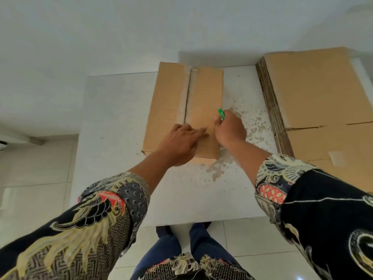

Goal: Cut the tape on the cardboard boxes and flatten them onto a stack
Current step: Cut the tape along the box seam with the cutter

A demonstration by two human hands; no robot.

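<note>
Pressing box [203, 110] on bench [113, 122] w/ flat-fingered L hand [181, 140], R hand [230, 128] gripped green cutter [221, 113] at box's R edge; centre seam appeared slit, flattening pending, stack [314, 93] alongside.

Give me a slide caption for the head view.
Left hand steadies box; right hand holds green cutter.

I see the cardboard box [181, 110] in matt brown paperboard, and the stack of flattened boxes [314, 102] shows rough corrugated edges. The table [113, 122] looks white, matt and stained, the cutter [221, 113] is green plastic, and the floor tiles [36, 199] are glossy.
</note>
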